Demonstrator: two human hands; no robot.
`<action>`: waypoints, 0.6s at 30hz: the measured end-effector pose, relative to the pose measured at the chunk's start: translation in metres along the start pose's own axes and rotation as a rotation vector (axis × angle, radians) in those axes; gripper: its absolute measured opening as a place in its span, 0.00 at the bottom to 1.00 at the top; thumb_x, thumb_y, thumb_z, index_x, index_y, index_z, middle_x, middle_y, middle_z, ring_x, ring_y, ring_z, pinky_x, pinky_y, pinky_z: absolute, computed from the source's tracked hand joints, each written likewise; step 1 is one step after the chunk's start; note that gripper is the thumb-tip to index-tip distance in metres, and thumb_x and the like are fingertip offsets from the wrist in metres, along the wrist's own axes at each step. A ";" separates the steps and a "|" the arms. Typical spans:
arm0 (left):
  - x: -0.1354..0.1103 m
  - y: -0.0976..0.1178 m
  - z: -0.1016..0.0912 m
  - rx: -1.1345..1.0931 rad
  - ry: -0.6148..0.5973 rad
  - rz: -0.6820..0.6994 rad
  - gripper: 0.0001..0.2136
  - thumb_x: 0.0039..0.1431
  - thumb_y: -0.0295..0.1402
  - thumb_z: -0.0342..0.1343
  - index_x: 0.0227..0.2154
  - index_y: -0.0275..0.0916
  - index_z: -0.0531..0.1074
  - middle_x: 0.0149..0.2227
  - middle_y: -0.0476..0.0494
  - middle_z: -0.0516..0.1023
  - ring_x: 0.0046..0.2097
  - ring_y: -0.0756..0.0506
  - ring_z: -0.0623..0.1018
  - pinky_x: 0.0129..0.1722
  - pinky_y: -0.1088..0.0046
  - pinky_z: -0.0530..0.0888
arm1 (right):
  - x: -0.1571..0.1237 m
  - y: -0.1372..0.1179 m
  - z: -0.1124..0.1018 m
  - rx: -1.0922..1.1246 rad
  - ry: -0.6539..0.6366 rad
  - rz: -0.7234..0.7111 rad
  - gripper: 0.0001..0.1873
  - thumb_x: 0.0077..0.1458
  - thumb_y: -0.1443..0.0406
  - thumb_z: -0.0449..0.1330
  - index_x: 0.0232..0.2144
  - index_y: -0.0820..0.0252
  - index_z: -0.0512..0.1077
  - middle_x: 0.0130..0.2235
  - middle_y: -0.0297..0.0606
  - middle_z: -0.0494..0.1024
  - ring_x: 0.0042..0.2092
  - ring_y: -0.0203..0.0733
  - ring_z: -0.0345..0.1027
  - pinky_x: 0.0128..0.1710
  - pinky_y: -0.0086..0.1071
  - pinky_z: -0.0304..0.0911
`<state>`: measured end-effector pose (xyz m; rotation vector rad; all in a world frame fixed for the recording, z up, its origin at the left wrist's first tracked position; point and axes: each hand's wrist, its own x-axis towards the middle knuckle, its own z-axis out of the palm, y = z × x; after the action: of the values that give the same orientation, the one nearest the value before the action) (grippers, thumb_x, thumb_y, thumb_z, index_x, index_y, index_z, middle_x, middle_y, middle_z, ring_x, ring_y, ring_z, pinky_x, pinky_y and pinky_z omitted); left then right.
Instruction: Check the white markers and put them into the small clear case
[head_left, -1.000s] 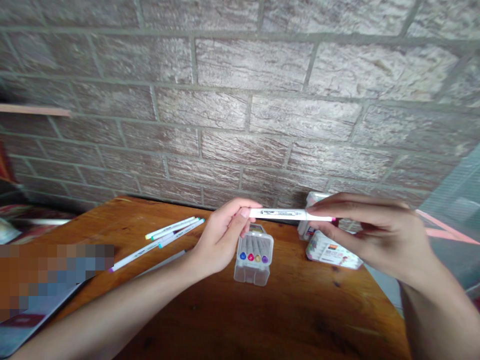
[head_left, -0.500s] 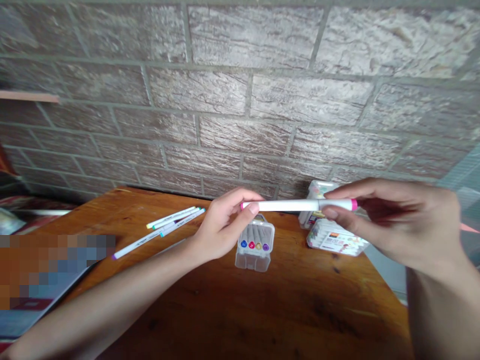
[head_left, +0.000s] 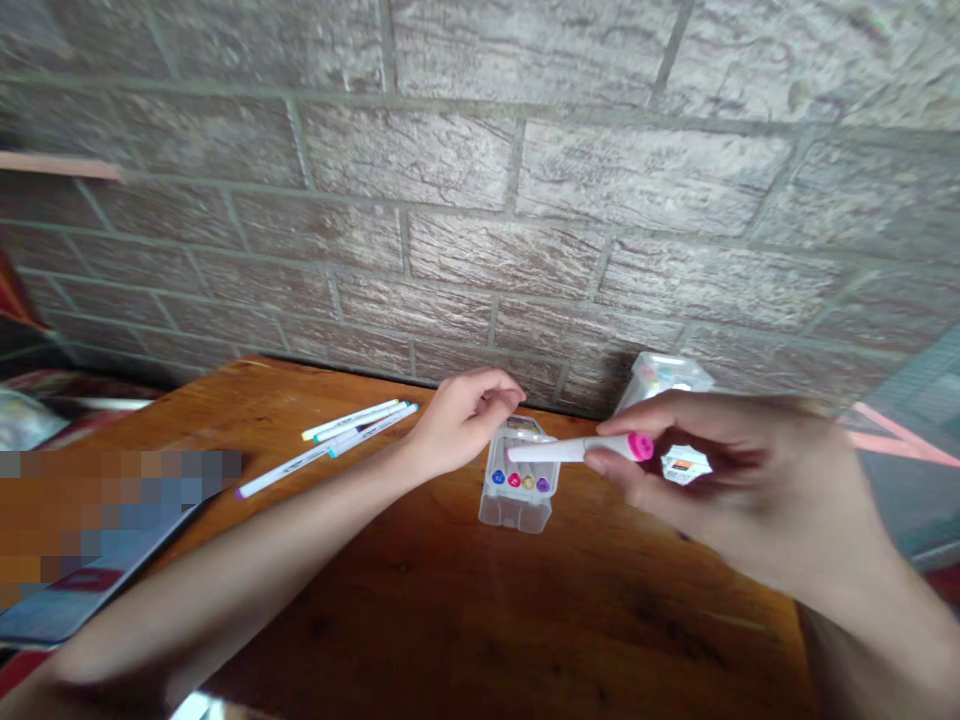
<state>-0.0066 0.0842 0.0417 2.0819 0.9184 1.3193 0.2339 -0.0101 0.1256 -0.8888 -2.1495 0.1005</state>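
Note:
My right hand (head_left: 720, 480) pinches a white marker (head_left: 555, 450) with pink ends between thumb and fingers. The marker lies slantwise, its far tip over a clear plastic case (head_left: 517, 510) on the table. Inside the case, several markers show round blue, red, tan and purple ends. Just behind and left of the case is my left hand (head_left: 472, 415), its fingers curled in against the thumb with nothing visible in them. Beyond my left forearm, several white markers (head_left: 360, 435) with coloured ends lie loosely together on the wood.
A wooden table (head_left: 450, 620) stands against a grey brick wall (head_left: 450, 160). Other clear plastic cases (head_left: 671, 370) are at the back right, partly covered by my right hand. On the left lies a flat dark-edged item (head_left: 97, 590) with a blurred-out surface.
My left hand has let go of the marker's pink end. My right hand has brought the marker left and lower, over the case, and turned its near end toward me.

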 end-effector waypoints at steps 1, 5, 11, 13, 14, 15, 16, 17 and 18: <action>0.000 -0.002 0.001 0.011 -0.020 -0.005 0.09 0.70 0.33 0.56 0.36 0.37 0.80 0.36 0.44 0.84 0.38 0.45 0.81 0.36 0.72 0.72 | 0.000 -0.002 0.005 -0.011 -0.020 -0.009 0.02 0.61 0.61 0.70 0.35 0.48 0.81 0.28 0.31 0.83 0.24 0.39 0.74 0.20 0.32 0.66; 0.001 -0.006 0.002 0.063 -0.037 0.006 0.09 0.69 0.31 0.55 0.34 0.37 0.79 0.34 0.46 0.84 0.37 0.46 0.81 0.35 0.73 0.72 | 0.002 -0.006 0.022 -0.091 -0.075 -0.080 0.03 0.64 0.65 0.66 0.36 0.51 0.79 0.26 0.30 0.81 0.22 0.37 0.71 0.21 0.32 0.64; 0.002 -0.005 0.002 0.124 -0.045 0.035 0.10 0.68 0.27 0.54 0.34 0.37 0.79 0.33 0.46 0.83 0.34 0.47 0.79 0.34 0.73 0.70 | -0.001 -0.004 0.046 -0.239 -0.100 -0.143 0.07 0.65 0.68 0.61 0.32 0.55 0.74 0.24 0.34 0.77 0.23 0.41 0.70 0.22 0.34 0.59; 0.002 -0.004 0.002 0.132 -0.051 0.038 0.10 0.67 0.26 0.53 0.34 0.37 0.79 0.32 0.46 0.83 0.33 0.47 0.78 0.33 0.73 0.69 | -0.003 -0.003 0.056 -0.264 -0.110 -0.159 0.07 0.65 0.68 0.60 0.32 0.55 0.73 0.25 0.34 0.77 0.23 0.41 0.70 0.23 0.34 0.59; 0.001 -0.004 0.002 0.132 -0.056 0.039 0.10 0.67 0.26 0.53 0.33 0.37 0.79 0.32 0.47 0.82 0.32 0.48 0.77 0.33 0.73 0.68 | -0.004 -0.003 0.060 -0.278 -0.111 -0.169 0.08 0.66 0.68 0.60 0.32 0.55 0.73 0.25 0.35 0.77 0.23 0.41 0.70 0.23 0.35 0.59; 0.001 -0.004 0.002 0.128 -0.062 0.040 0.10 0.68 0.26 0.53 0.33 0.37 0.79 0.31 0.47 0.82 0.32 0.48 0.77 0.32 0.73 0.68 | -0.005 -0.002 0.065 -0.291 -0.117 -0.178 0.09 0.66 0.68 0.59 0.31 0.55 0.72 0.25 0.35 0.77 0.23 0.42 0.70 0.24 0.35 0.58; 0.001 -0.004 0.002 0.124 -0.067 0.043 0.11 0.68 0.25 0.53 0.32 0.37 0.79 0.31 0.47 0.81 0.32 0.48 0.76 0.32 0.73 0.67 | -0.006 -0.001 0.070 -0.303 -0.127 -0.179 0.10 0.66 0.68 0.59 0.30 0.55 0.71 0.25 0.36 0.77 0.23 0.42 0.69 0.24 0.36 0.58; 0.001 -0.004 0.002 0.122 -0.072 0.046 0.11 0.68 0.25 0.53 0.32 0.37 0.78 0.30 0.48 0.81 0.31 0.48 0.76 0.32 0.73 0.67 | -0.007 0.000 0.075 -0.317 -0.138 -0.179 0.11 0.67 0.68 0.58 0.29 0.55 0.70 0.26 0.36 0.77 0.22 0.42 0.69 0.24 0.36 0.57; 0.001 -0.003 0.002 0.126 -0.076 0.050 0.10 0.68 0.25 0.53 0.32 0.37 0.78 0.30 0.48 0.81 0.31 0.48 0.76 0.32 0.73 0.67 | -0.008 0.002 0.079 -0.331 -0.153 -0.183 0.12 0.67 0.67 0.58 0.29 0.55 0.69 0.26 0.37 0.77 0.22 0.43 0.69 0.24 0.37 0.57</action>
<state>-0.0058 0.0868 0.0389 2.2475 0.9442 1.2268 0.1832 0.0024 0.0656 -0.8850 -2.4239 -0.2960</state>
